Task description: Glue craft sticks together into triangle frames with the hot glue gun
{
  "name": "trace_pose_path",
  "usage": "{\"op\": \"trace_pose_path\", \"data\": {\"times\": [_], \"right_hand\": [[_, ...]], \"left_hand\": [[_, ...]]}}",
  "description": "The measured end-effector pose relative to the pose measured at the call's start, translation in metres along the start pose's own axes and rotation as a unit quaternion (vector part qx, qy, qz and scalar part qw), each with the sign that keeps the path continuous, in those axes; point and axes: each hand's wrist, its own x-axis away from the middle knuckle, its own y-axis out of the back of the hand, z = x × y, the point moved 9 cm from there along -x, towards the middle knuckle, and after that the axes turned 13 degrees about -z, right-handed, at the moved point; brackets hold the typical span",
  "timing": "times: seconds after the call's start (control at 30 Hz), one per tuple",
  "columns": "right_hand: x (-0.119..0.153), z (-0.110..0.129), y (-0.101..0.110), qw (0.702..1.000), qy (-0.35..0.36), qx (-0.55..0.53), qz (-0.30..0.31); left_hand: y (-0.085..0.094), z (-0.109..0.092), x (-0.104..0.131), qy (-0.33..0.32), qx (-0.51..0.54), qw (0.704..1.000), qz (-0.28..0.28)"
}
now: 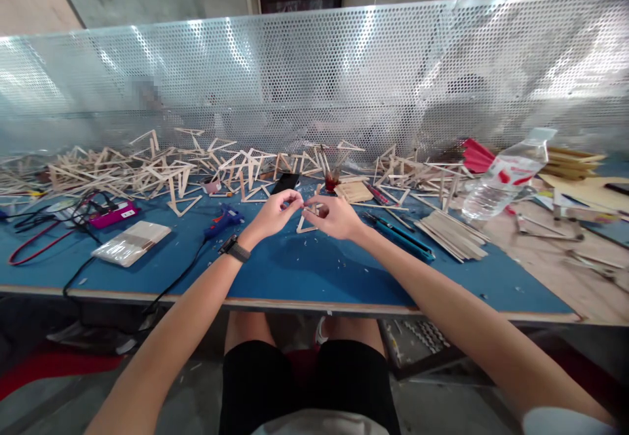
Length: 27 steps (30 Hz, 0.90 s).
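Above the middle of the blue tabletop, my two hands are close together, fingertips nearly meeting. My left hand, with a dark watch at the wrist, has its thumb and fingers pinched; whatever lies between them is too small to make out. My right hand is also pinched, its fingers curled round something small that I cannot make out. Just below the fingertips, a small frame of thin wooden sticks shows partly, the rest hidden by my right hand. Tiny pale scraps dot the surface around it.
Many joined wooden sticks pile along the metal mesh. Left are a blue glue gun, a pink power strip and a plastic-wrapped pack. Right are a teal cutter, loose flat sticks and a leaning water bottle.
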Motion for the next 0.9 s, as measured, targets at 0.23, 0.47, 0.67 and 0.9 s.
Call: {"op": "trace_pose_path", "data": {"times": [0.23, 0.47, 0.67, 0.9], "right_hand": [[0.004, -0.004, -0.026, 0.993, 0.013, -0.076, 0.090], [0.005, -0.006, -0.021, 0.975, -0.076, -0.181, 0.100], [-0.001, -0.012, -0.013, 0.987, -0.051, -0.135, 0.065], [-0.005, -0.014, -0.008, 0.984, -0.051, -0.164, 0.050]], "left_hand": [[-0.001, 0.004, 0.000, -0.012, -0.049, 0.999, 0.011], [-0.012, 0.015, 0.005, -0.015, -0.069, 0.995, 0.070], [-0.033, 0.015, 0.022, -0.086, -0.196, 0.959, 0.187], [-0.034, 0.013, 0.024, -0.104, -0.226, 0.950, 0.187]]}}
